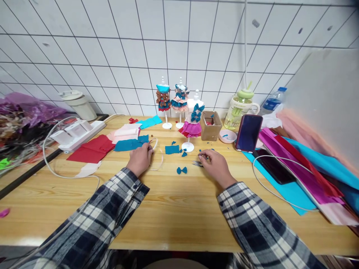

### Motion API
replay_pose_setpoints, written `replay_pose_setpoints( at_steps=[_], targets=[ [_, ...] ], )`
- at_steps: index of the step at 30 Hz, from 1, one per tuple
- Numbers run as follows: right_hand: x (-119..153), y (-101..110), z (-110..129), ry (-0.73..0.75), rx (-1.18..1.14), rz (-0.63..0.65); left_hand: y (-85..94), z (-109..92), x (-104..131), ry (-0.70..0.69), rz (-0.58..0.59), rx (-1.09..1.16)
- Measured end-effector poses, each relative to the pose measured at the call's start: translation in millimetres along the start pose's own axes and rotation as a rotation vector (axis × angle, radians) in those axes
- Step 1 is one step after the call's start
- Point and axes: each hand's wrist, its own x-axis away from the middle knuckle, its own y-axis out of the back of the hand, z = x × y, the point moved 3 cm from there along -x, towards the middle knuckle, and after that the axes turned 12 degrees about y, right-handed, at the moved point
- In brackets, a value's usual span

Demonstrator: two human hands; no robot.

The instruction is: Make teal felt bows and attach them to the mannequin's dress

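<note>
My left hand point(140, 160) rests on the table with its fingers closed at a thin white ribbon point(162, 160), which curls in a loop to the right. A teal crepe strip point(130, 144) lies just beyond that hand. My right hand point(215, 164) has its fingers drawn together over small scissors point(197, 163), whose blades point left; the handles are hidden beneath the hand. Between my hands lies a teal bow point(181, 170). Behind it are a teal rectangle point(172, 150), small scraps, and a mini dress form point(190, 129) wearing teal bows and a magenta skirt.
Two more dressed forms point(163, 98) stand near the tiled wall. A cardboard box point(211, 129), a pink bowl point(227, 136), an upright phone point(248, 132) and a jug point(238, 111) stand right. Coloured sheets point(303, 164) lie far right; a power strip point(81, 135) lies left.
</note>
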Motion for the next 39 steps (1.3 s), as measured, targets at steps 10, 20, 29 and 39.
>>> replay_pose_setpoints(
  at_steps=[10,20,29,39],
  targets=[
    [11,-22,57,-0.022,-0.712,0.0,7.9,-53,62,-0.251,0.026,0.516],
    [16,-35,65,-0.243,-1.06,0.048,1.2,-70,76,-0.241,0.197,0.56],
    [18,-41,65,-0.289,-1.048,0.161,-8.2,-68,72,0.019,0.549,1.226],
    [17,-41,64,-0.197,-0.946,0.166,-7.6,-76,83,-0.014,0.775,1.301]
  ],
)
